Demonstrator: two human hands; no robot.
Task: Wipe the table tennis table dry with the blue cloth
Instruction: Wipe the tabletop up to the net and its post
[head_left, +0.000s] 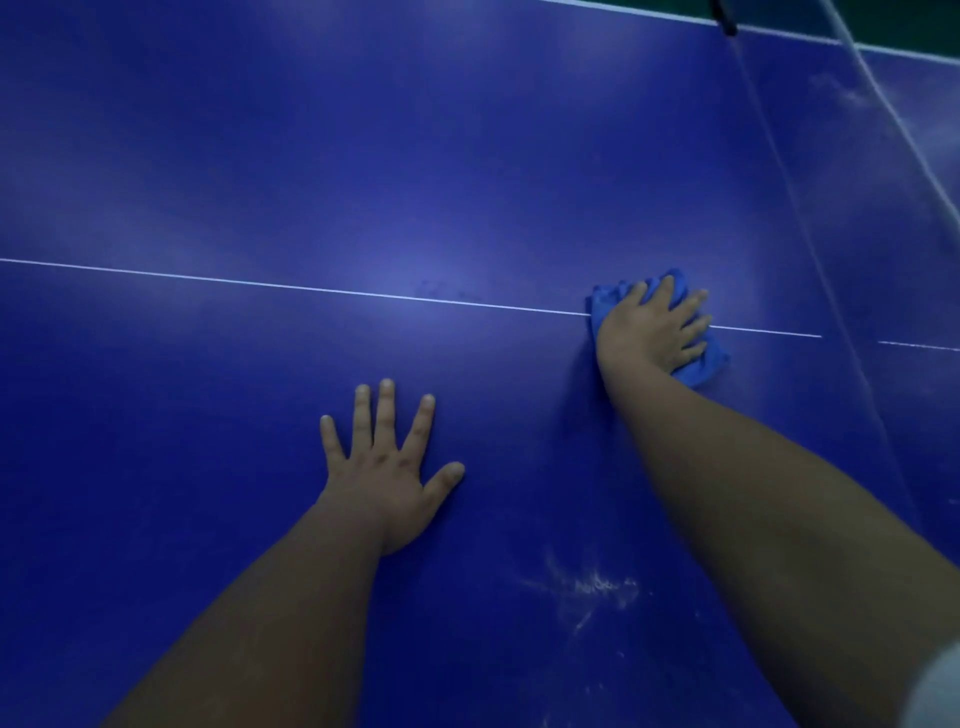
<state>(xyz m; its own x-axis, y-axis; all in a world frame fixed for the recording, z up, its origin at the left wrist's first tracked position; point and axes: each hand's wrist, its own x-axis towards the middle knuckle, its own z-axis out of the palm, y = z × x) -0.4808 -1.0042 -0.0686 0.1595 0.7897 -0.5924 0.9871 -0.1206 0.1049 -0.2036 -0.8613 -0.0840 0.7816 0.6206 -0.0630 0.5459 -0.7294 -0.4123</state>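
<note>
The right hand (649, 332) is pressing on the blue cloth (709, 368), a soft crumpled wad lying across the thin white line (260, 283) toward the right of the table tennis table (363, 156). Its fingers are lying apart and lightly bent over the fabric. The left hand (384, 478) is resting flat on the smooth, glossy surface, fingers straight and splayed. Whitish streaky scuffs (597, 587) are showing between the forearms.

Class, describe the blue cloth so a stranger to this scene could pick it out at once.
Start from the table tennis table and follow its thin white line to the right. Where the right hand presses on that line, the blue cloth is bunched beneath it. Its lighter, crumpled folds set it apart from the smooth table.
</note>
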